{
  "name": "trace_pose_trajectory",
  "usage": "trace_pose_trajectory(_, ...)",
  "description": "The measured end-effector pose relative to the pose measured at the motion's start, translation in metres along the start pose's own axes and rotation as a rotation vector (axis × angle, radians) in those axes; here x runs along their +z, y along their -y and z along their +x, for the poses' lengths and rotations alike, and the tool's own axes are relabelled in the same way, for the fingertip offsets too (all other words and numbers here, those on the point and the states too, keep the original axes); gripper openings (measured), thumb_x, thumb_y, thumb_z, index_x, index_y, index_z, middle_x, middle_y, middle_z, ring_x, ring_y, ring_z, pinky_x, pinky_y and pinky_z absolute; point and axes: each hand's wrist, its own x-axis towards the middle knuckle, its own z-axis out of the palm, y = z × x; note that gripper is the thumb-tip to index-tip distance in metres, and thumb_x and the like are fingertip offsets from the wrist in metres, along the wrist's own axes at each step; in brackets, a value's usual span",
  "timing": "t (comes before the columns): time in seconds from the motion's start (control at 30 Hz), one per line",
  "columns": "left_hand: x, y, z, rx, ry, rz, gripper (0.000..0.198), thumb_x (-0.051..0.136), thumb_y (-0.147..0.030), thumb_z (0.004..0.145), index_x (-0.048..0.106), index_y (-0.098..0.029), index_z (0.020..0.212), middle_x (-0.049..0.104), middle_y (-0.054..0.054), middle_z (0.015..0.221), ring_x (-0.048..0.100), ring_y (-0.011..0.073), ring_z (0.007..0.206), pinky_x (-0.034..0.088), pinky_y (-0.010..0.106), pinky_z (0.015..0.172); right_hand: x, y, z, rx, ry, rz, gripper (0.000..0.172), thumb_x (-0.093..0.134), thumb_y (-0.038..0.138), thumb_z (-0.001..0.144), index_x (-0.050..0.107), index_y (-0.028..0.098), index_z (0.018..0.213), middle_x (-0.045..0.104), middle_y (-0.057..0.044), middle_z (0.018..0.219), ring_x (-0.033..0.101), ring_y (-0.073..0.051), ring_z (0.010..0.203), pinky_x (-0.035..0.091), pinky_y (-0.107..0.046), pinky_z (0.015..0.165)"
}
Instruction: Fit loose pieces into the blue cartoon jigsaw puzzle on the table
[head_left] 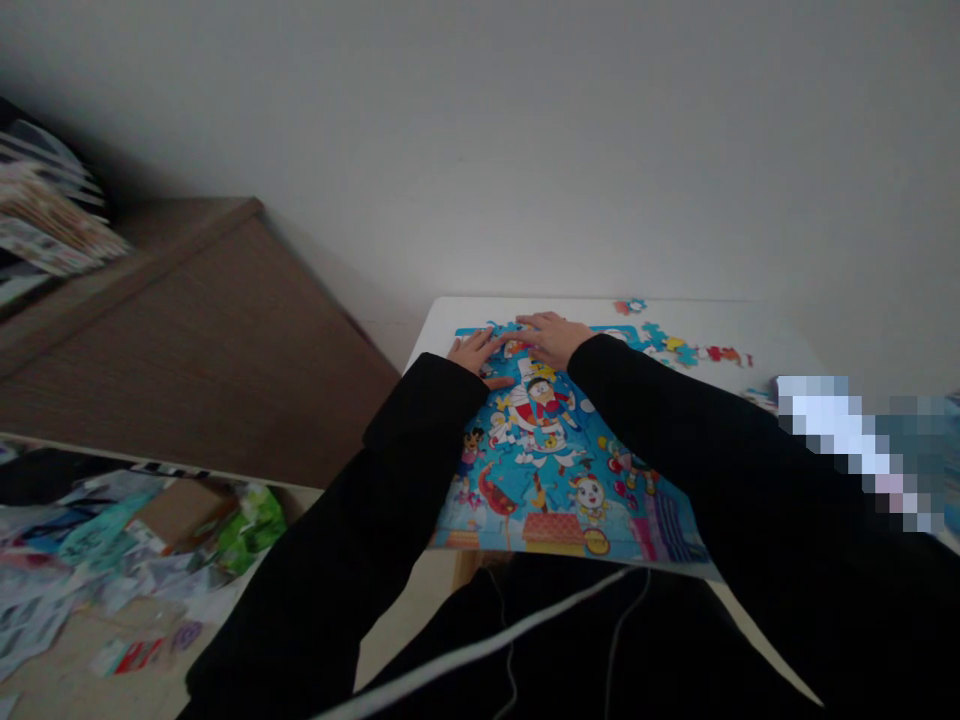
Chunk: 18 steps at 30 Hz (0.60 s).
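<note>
Wall: pale, far side. Cabinet: brown, left. Table: white, against the wall. Puzzle: blue, cartoon figures, largely joined, on the table's left and near part. Right hand: over the puzzle's far end, fingers extended; cannot tell whether pinching. Left hand: just beside, thumb spread from fingers. Loose pieces: several, far right of the puzzle.
</note>
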Motion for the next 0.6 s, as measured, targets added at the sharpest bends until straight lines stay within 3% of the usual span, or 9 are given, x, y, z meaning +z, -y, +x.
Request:
trace_pose_trajectory(0.13,0.000,0.012,0.004,0.037,0.047,-0.016,0.072,0.065,-0.052,0.071,0.046,-0.015,0.130,0.039,0.018,0.138,0.041,0.0316,0.125,0.032,0.044,0.105,0.012,-0.011,0.017,-0.126,0.105,0.009,0.049,0.047,0.022,0.087,0.041,0.027,0.135,0.045,-0.009,0.138,0.048,-0.022,0.120,0.037,-0.040,0.099)
trace_pose_trajectory(0.27,-0.001,0.014,0.009,0.068,0.018,0.011,0.063,0.065,-0.048,0.071,0.054,-0.017,0.124,0.048,0.015,0.130,0.046,0.0323,0.118,0.035,0.045,0.102,0.010,-0.021,0.010,-0.055,0.137,0.008,0.040,0.046,0.028,0.089,0.051,0.027,0.129,0.046,-0.009,0.137,0.050,-0.026,0.117,0.041,-0.042,0.093)
trace_pose_trajectory(0.43,0.001,0.008,0.006,0.055,-0.047,0.013,0.054,0.064,-0.044,0.071,0.057,-0.022,0.120,0.053,0.011,0.118,0.052,0.0290,0.108,0.040,0.043,0.095,-0.007,-0.016,0.000,0.048,0.086,0.001,0.031,0.047,0.038,0.087,0.065,0.026,0.109,0.061,-0.007,0.118,0.056,-0.025,0.105,0.047,-0.038,0.083)
trace_pose_trajectory(0.6,-0.001,0.005,0.005,0.034,-0.052,0.000,0.045,0.061,-0.040,0.072,0.060,-0.022,0.113,0.053,0.009,0.109,0.054,0.0258,0.100,0.044,0.040,0.088,-0.011,-0.007,-0.003,0.071,0.088,-0.027,0.030,0.047,0.036,0.087,0.065,0.027,0.109,0.060,-0.006,0.118,0.055,-0.025,0.104,0.048,-0.036,0.078)
